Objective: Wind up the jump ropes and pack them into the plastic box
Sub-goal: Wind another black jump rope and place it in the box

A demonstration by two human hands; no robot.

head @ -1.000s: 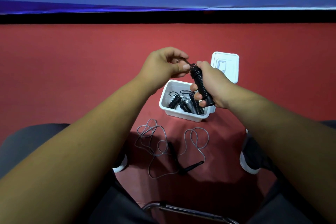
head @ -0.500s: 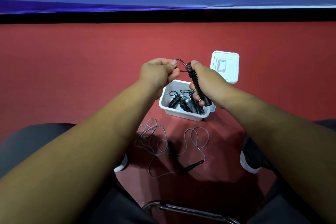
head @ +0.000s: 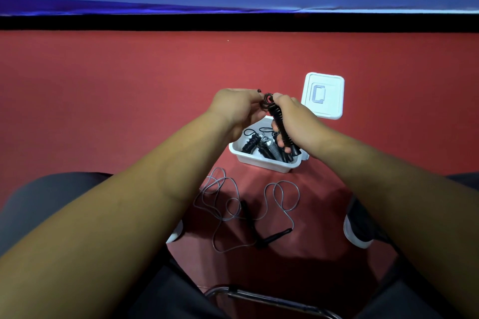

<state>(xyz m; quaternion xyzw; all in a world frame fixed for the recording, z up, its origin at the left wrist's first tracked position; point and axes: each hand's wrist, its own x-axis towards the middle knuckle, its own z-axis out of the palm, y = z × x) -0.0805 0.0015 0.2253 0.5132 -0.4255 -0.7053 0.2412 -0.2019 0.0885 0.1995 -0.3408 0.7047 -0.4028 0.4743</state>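
Whereas half a second earlier an open loop of cord arched between the two hands, the left hand (head: pixel 234 109) now lies close against the right hand (head: pixel 294 119), and the loop has shrunk to a small coil atop the black wound jump rope (head: pixel 281 125). The right fingers (head: pixel 279 140) are curled round this bundle and its paired handles; the left fingers (head: pixel 252 96) pinch the cord end at its top. Directly beneath the fingers, one white rectangular plastic box (head: pixel 269 164) stands open on the red floor (head: pixel 129 111), holding three packed rope bundles (head: pixel 270 147): two black, one grey-corded. One white box lid (head: pixel 325 109) lies flat just right of the right fingers; the right hand hides whether it touches the box. Nearer the person than the fingers, one loose jump rope with grey cord and two black handles (head: pixel 234 211) sprawls in loops on the floor, between two white-soled shoes (head: pixel 356 237).
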